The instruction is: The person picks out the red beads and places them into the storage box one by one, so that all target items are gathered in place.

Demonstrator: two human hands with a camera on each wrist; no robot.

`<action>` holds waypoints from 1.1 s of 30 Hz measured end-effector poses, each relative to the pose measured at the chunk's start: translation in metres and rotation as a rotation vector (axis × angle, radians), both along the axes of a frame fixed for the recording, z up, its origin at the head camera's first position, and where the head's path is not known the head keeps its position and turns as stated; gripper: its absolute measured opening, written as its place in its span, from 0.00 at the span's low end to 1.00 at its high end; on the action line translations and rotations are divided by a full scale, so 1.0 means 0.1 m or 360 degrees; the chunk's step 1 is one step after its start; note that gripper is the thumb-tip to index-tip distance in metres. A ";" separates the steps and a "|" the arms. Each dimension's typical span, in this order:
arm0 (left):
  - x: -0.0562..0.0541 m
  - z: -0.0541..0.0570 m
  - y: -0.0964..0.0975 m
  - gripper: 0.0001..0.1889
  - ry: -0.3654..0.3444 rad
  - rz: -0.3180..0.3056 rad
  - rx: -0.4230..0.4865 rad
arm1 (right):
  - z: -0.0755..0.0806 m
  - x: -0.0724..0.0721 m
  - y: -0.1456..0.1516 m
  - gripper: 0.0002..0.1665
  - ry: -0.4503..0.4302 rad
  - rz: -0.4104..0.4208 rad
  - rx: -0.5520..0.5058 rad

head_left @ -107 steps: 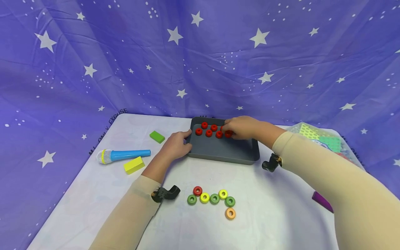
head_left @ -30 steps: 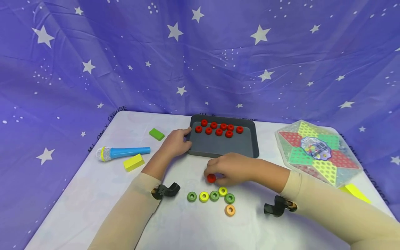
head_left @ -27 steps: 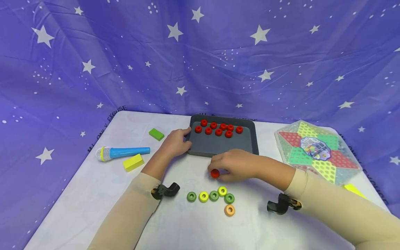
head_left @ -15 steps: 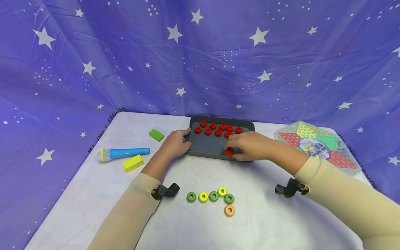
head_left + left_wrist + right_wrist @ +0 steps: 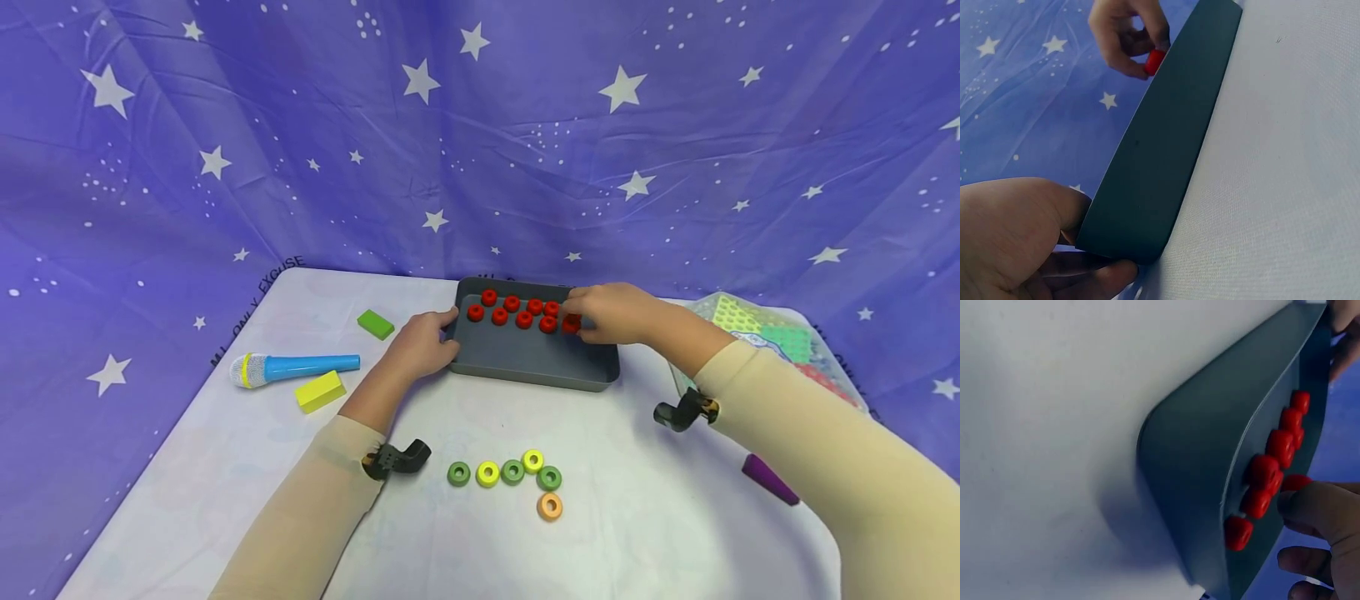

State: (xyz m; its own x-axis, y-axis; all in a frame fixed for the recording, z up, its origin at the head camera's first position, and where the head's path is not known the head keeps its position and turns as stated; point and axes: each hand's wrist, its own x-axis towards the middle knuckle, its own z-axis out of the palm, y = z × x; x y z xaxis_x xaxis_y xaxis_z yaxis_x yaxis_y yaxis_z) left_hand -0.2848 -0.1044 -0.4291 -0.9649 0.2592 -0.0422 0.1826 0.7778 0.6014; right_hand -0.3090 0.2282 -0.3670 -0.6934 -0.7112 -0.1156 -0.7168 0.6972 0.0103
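Note:
My left hand [image 5: 426, 343] grips the left end of the grey tray [image 5: 517, 357], thumb and fingers on either side of its wall in the left wrist view. Over the tray's right part, my right hand [image 5: 611, 312] pinches a red ring bead [image 5: 1155, 60] between thumb and fingertips. Just above the rim in the left wrist view, that bead partly hides behind the tray wall. Several other red ring beads [image 5: 524, 319] sit in two rows along the tray's back half. In the right wrist view, the right thumb [image 5: 1307, 503] lies against the held bead [image 5: 1296, 482].
Green, yellow and orange ring beads [image 5: 487, 474] lie in front of the tray. A toy microphone [image 5: 300, 367], a yellow block [image 5: 321, 392] and a green block [image 5: 376, 325] lie left. A board-game case [image 5: 780, 337] and a purple block [image 5: 770, 480] are partly behind the right arm.
The right hand has taken a red ring bead from the group in front and carried it up and right over the tray's back right. The left hand stays on the tray.

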 end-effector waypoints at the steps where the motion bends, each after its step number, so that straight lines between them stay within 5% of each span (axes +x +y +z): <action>1: 0.00 0.00 0.00 0.35 0.0000 0.0002 0.0002 | -0.01 -0.02 0.00 0.24 0.0000 -0.0012 0.0017; 13: 0.01 0.00 0.04 0.36 -0.0023 -0.0005 -0.0012 | -0.22 -0.15 0.08 0.23 0.0022 -0.0039 0.0064; 33: 0.01 0.00 0.03 0.37 -0.0079 -0.0047 -0.0005 | -0.27 0.02 0.20 0.22 0.0079 -0.0062 -0.0130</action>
State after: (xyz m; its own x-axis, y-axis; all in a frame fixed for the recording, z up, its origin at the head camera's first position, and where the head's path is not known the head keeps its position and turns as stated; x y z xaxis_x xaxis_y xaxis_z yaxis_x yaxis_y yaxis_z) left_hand -0.2837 -0.1016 -0.4294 -0.9536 0.2872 -0.0909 0.1753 0.7743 0.6081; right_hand -0.3071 0.2483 -0.3943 -0.7240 -0.6894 -0.0231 -0.6893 0.7244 -0.0129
